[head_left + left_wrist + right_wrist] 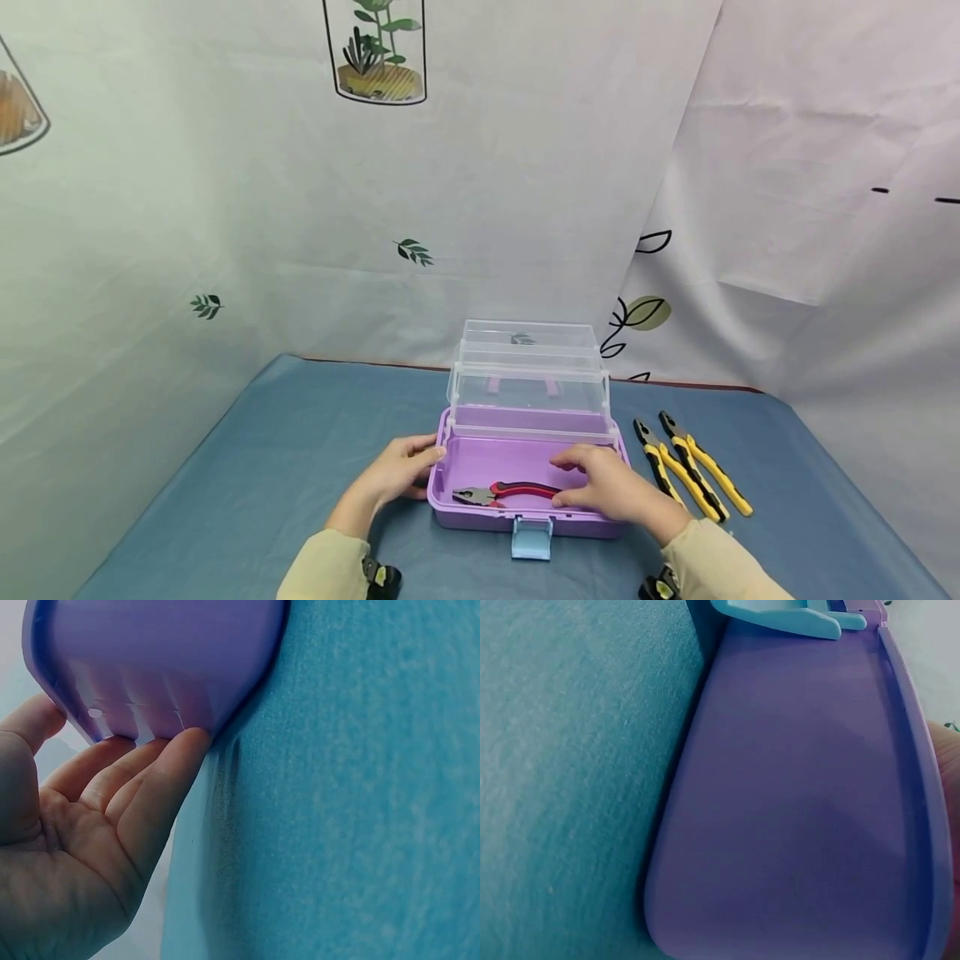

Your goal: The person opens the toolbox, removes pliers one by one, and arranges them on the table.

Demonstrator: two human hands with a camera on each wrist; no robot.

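A purple toolbox [531, 524] stands on the table, its clear lid [531, 387] tipped up and back. Red-and-black pliers [525, 489] lie inside along the front wall, jaws to the left. My left hand [401, 467] holds the box's left end, thumb at the rim; in the left wrist view its fingertips [191, 742] press the outer wall. Over the right part of the box is my right hand [607, 483], thumb and fingers apart around the pliers' handle end, which the thumb partly hides. Only a strip of that hand shows beyond the rim in the right wrist view.
Two pairs of yellow-and-black pliers [705, 471] lie side by side on the blue cloth [300, 467], right of the box. A light blue latch [532, 539] hangs down at the box front. Behind the table hangs a pale printed curtain [525, 208].
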